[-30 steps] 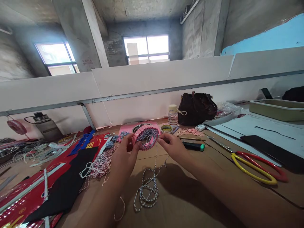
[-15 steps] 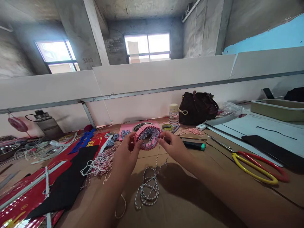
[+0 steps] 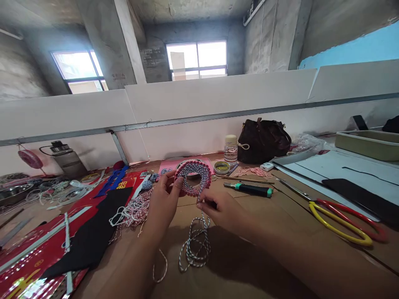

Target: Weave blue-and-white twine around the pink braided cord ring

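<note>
My left hand (image 3: pixel 166 191) is closed on the left side of a pink and red ring (image 3: pixel 208 185) with a scalloped edge. Black-and-white cord is coiled round the inside of the ring, with a round opening in the middle. Just below the ring's lower right, my right hand (image 3: pixel 215 205) pinches the cord (image 3: pixel 200 195) that runs down from it. The rest of that cord lies in a loose looped heap (image 3: pixel 195 249) on the brown table beneath my hands.
Scissors with red and yellow handles (image 3: pixel 339 220) and a green-and-black utility knife (image 3: pixel 254 189) lie to the right. A tape roll (image 3: pixel 221 167), a jar (image 3: pixel 230 148) and a dark bag (image 3: pixel 263 141) stand behind. Left are tangled pink-and-white cords (image 3: pixel 135 209) and black fabric (image 3: pixel 90 236).
My right hand has left the ring's right edge, moved down and now pinches the cord. The ring has tilted, so its coiled cord face shows more fully. The view has shifted slightly.
</note>
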### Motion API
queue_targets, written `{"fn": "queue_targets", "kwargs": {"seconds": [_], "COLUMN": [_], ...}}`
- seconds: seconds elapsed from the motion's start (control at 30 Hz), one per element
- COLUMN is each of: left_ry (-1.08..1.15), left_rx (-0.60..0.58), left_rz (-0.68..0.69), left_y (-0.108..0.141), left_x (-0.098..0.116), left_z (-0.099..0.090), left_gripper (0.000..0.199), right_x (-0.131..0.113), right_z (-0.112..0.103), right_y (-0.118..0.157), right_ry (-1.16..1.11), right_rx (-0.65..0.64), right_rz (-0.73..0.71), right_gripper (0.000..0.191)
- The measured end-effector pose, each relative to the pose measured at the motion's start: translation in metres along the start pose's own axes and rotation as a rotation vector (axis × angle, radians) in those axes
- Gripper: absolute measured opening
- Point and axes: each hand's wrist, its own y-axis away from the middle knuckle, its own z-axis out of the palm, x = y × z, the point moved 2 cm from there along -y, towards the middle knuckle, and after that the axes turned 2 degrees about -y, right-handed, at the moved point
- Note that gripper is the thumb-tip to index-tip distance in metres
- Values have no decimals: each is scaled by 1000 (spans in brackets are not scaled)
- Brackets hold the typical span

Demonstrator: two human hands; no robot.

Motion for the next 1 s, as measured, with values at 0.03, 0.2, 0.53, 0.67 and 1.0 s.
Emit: {"fn": "queue_targets", "kwargs": {"seconds": [0.03,0.2,0.53,0.67,1.0], "left_ry": [52,217,372,336,182], "left_rx": [-2,49,129,137,112], "left_rz": [-18,-82,-96,-45,64], "left_y": [-1,-4,-8,-7,2], "left_x": [0,1,-2,1,7], "left_z": [0,-4,-9,-9,-4], "left_gripper": [54,52,48,47,50], "right_x": [1,10,11,7,-16], "right_z": [1,14,-10,-24,-22], "right_y": [0,11,4,1,7], "right_ry": [-2,-7,196,163,220], "right_rx": [-20,-197,-22,236,218], "right_rz": [1,21,-3,-40,-266], "right_gripper": [13,34,59,38,41]}}
